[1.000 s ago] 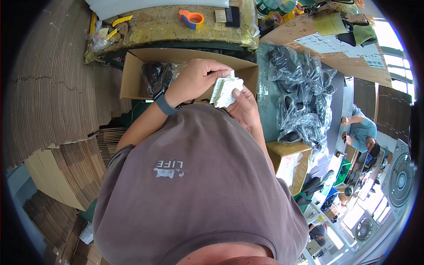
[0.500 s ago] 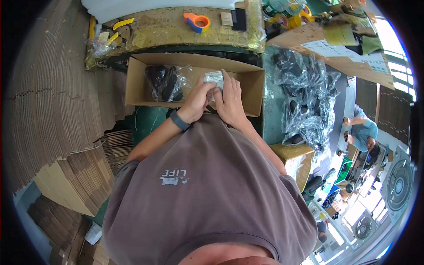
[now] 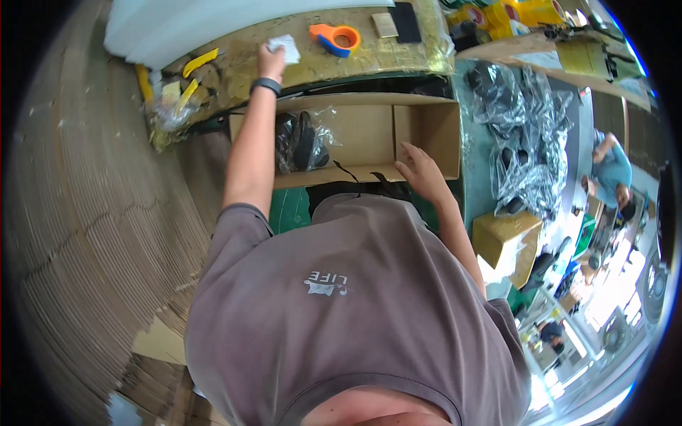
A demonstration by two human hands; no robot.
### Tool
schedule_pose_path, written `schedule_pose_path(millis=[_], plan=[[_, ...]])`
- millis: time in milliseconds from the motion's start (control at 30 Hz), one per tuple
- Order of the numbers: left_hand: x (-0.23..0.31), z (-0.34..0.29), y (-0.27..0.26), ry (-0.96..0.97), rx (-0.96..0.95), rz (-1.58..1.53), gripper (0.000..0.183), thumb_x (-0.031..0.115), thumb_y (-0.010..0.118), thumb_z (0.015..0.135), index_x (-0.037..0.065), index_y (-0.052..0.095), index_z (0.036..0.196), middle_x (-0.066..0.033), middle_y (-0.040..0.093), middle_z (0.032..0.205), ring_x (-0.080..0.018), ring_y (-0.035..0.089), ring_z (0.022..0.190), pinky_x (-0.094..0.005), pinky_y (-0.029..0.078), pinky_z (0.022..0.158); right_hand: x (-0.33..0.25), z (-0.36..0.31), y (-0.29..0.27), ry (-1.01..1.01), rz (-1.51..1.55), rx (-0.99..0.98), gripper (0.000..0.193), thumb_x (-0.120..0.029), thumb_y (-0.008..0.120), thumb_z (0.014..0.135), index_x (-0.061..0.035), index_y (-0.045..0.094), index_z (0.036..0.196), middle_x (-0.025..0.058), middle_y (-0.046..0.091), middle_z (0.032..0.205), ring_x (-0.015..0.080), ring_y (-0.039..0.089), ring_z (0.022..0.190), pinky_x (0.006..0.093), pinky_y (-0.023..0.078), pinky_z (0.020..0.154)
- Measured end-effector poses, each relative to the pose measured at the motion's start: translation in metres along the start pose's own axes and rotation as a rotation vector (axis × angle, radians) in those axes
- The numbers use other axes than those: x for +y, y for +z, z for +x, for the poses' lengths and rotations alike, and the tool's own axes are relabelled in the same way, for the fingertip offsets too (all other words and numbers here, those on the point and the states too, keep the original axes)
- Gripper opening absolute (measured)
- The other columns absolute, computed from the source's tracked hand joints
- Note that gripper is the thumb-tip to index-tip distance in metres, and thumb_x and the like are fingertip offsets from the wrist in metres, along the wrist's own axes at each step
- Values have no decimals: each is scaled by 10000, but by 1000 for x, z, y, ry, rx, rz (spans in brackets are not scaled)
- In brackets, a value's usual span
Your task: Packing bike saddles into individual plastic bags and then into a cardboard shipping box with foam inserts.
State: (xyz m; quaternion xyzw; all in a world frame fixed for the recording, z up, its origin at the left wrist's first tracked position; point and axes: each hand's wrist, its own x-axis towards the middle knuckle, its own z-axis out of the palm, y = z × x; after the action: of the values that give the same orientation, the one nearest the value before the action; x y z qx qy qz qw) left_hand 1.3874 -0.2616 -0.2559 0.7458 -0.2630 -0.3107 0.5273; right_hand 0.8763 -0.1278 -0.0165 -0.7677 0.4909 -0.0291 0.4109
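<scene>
Clearly, our left hand (image 3: 271, 62) is reaching out to about 11 o'clock of the open carton (image 3: 362, 142), its fingers closed on a thin white sheaf of paper slips (image 3: 287, 50). We pinch them together, likely because loose sheets would fan apart. They lie over the workbench (image 3: 240, 51); from above, we cannot tell whether they touch it. Our right hand (image 3: 423, 172) holds nothing; its fingers are loosely spread at the carton's 4 o'clock, by the near wall.

The carton sits just ahead of our body, presumably to keep its inside within easy reach. At its 9 o'clock end are dark items in clear bags (image 3: 304, 142), perhaps set there so the end wall braces them. A pile of similar bagged pieces (image 3: 529, 142) lies at 3 o'clock, apparently handy to our right arm. On the bench, an orange-and-blue tape dispenser (image 3: 334, 37) is at 2 o'clock from our left hand and yellow cutters (image 3: 200, 62) at 9, probably for quick picking.
</scene>
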Motion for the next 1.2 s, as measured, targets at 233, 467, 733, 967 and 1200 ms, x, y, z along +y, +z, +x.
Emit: schedule_pose_path(millis=[233,467,733,967,1200], plan=[[-38,66,9,61,151,976,447,399,746,967,12,810,1180,-254,802,1203,-432,771,1107,-560,597,976,145,-135,44,408,-199,59,617,-315,746,1002,-4,608,1516,273,719,1380,434,699,1269,495,553,1087],[3,64,22,313,761,951,729,490,587,1064,-132,610,1443,-358,634,1486,-505,646,1325,-587,500,1156,214,-272,62,799,174,248,572,-358,762,982,-85,670,1476,250,789,1220,427,759,1143,504,596,1024],[133,-354,260,482,-498,350,460,203,674,1081,-54,613,1457,-269,613,1520,-409,612,1401,-469,487,1183,388,-340,-102,697,624,967,433,-214,748,1039,10,690,1406,70,756,980,142,699,825,321,581,721],[209,-600,517,806,-1102,527,523,190,763,1003,51,645,1493,-178,756,1352,-355,712,1256,-463,554,1075,559,-392,-382,751,183,1590,483,-284,722,1011,41,682,1366,271,773,1181,370,773,1075,468,597,944],[210,-651,739,1166,-990,724,907,202,847,915,23,387,1675,-222,571,1601,-434,543,1469,-505,424,1237,763,-371,-448,1322,135,929,1112,-432,806,949,114,174,1683,428,479,1576,542,569,1426,523,482,1198]])
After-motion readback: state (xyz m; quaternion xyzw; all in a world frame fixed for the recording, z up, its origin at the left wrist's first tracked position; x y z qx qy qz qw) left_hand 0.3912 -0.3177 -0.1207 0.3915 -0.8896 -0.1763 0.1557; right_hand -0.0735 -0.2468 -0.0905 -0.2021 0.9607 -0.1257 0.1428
